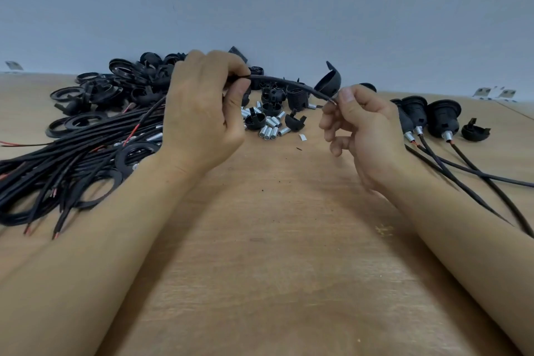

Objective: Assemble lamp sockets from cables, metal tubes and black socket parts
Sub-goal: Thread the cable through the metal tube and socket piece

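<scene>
A: Holding a black cable (284, 83) up over the wooden table (274, 254), we have the left hand (202, 113) pinching it between thumb and forefinger, and the right hand (361, 127) pinching its bare end.

B: We see that end as a pale tip at the right fingertips (345, 97), though it is too small to say whether it is wire or metal.

A: Behind the left arm lies the bundle of cables (57, 170), with black rings (86, 121) on and beside it.

B: Past the hands we find the metal tubes (271, 127) scattered among black socket parts (268, 101) (one half-shell (329, 82) shows just beyond the right thumb).

A: On the right stand the assembled sockets (433, 118), cables trailing toward us.
</scene>
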### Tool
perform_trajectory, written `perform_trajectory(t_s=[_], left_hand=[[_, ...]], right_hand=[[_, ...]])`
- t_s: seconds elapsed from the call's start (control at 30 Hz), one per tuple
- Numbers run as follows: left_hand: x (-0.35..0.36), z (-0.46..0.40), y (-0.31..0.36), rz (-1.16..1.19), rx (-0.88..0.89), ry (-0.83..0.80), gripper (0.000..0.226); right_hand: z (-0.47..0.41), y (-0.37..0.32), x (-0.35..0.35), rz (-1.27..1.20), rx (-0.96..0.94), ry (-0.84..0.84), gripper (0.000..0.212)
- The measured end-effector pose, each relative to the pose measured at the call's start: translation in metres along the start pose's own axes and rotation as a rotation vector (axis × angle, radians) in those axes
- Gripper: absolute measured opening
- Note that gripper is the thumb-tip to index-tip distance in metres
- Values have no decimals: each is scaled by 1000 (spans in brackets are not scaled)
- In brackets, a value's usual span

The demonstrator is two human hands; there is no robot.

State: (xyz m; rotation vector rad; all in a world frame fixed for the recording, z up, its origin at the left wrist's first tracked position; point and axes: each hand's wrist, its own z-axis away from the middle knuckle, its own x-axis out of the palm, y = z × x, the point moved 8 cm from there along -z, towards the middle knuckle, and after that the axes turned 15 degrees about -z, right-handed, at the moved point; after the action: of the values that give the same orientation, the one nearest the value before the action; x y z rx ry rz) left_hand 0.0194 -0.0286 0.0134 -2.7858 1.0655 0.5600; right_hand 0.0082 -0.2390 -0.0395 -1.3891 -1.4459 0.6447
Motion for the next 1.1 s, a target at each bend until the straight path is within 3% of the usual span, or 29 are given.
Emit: perform_trajectory(t_s=[0.3, 0.47, 0.6, 0.7, 1.1], left_hand=[[-18, -2, -17, -29, -69, 136, 11], [-11, 0, -15, -18, -37, 104, 12], [-10, 0, -12, 11, -21, 97, 11], [-11, 0, -10, 22, 0, 99, 11], [-7, -1, -10, 2, 24, 57, 11]], right_hand=[[2, -2, 5, -48, 4, -44, 41], [4, -2, 10, -84, 16, -88, 50], [5, 1, 12, -83, 38, -112, 38], [5, 2, 11, -117, 50, -107, 45], [3, 5, 8, -161, 108, -109, 35]])
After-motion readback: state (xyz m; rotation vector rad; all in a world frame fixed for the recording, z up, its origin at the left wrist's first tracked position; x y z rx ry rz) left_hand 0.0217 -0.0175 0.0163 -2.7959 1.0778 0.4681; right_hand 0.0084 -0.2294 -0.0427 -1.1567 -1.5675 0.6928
